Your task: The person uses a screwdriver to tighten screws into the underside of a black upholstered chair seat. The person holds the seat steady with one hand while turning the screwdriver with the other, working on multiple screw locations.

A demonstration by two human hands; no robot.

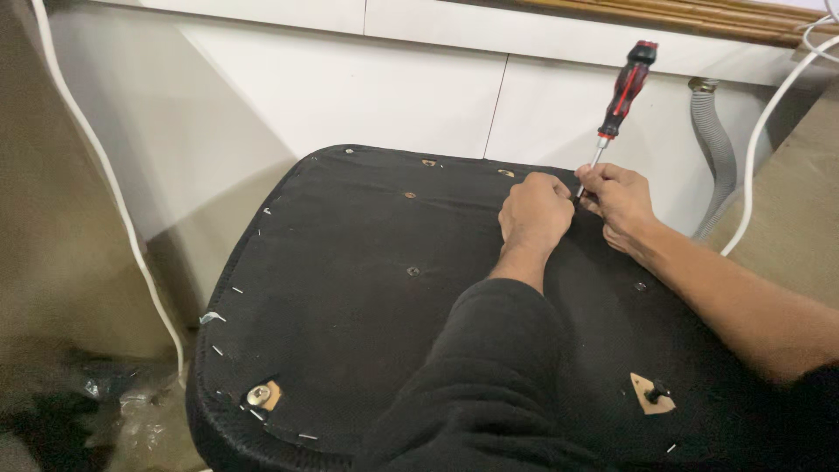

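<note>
Head view: left hand (534,212) fisted, right hand (617,199) gripping a screwdriver (617,112) shaft, at the seat cushion (350,288) far edge; bare cushion nearer.

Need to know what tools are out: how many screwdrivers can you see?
1: a red-and-black screwdriver, upright at the seat base's far edge, its shaft between the left hand and right hand. Others may lie outside the view.

Work surface: upturned seat cushion (350,288), underside covered in black fabric, rounded corners, resting against a white panel wall (350,87). Fabric edge is fixed with small metal staples (236,290) along the left rim. Threaded metal insert (259,395) sits in a tan cut-out at the near left corner; a second tan cut-out (651,395) at near right. Small fasteners dot the middle and far edge.
</note>
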